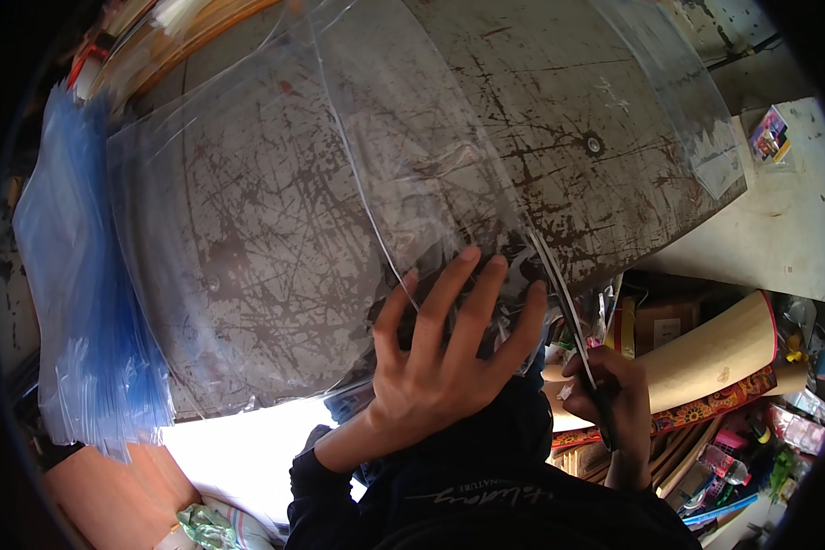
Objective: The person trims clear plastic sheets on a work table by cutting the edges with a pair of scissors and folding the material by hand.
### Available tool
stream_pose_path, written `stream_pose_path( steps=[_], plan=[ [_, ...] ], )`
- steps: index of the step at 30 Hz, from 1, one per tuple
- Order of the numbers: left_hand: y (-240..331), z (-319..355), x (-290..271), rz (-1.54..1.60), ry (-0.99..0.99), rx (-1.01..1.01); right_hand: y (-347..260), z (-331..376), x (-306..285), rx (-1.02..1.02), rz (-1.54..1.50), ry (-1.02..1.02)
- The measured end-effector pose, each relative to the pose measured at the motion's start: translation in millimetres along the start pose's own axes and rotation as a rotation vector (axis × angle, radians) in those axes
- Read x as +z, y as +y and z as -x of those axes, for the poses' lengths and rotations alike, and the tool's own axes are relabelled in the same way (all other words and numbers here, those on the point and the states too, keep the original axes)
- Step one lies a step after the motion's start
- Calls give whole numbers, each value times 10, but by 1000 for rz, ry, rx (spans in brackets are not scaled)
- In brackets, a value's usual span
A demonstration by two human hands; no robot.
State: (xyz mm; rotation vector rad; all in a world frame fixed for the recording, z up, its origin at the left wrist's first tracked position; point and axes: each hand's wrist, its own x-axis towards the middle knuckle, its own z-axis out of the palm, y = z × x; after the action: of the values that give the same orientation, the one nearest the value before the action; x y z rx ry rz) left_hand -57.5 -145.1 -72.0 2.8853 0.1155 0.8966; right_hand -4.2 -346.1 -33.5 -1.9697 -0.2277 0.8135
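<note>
My left hand (440, 353) lies palm down near the table's front edge with its fingers spread, pressing on a clear plastic sheet (408, 119). The sheet runs away from me across the scratched table, and a pale line shows along it. In my right hand (621, 390) is a pair of scissors (564, 298), its long blades pointing up and to the left beside the sheet's right edge. The blade tips reach the sheet near my left fingers. Whether the blades are parted is hard to make out.
A thick stack of bluish plastic sheets (87, 275) hangs over the table's left side. Another clear plastic piece (678, 92) lies at the far right of the worn grey table (568, 110). Below right are a rolled beige mat (720, 353) and assorted small items.
</note>
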Motion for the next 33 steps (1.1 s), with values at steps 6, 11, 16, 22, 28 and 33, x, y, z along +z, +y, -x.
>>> stream_pose_path(
  steps=[6,11,16,22,28,33],
  plan=[
    [-8,-15,9,10,17,7,114,46,121,-2,-337,-75],
    [-7,-20,2,17,10,6,157,65,191,-26,-354,-48],
    [-11,-13,3,17,11,9,134,47,102,-53,-152,-8],
    [-6,-10,-1,16,7,2,75,63,22,-47,-152,-13],
    [-11,-9,-10,2,0,10,-26,40,38,-9,-90,18],
    [-11,-12,0,-20,-4,19,-88,41,36,-54,279,126]
  ],
)
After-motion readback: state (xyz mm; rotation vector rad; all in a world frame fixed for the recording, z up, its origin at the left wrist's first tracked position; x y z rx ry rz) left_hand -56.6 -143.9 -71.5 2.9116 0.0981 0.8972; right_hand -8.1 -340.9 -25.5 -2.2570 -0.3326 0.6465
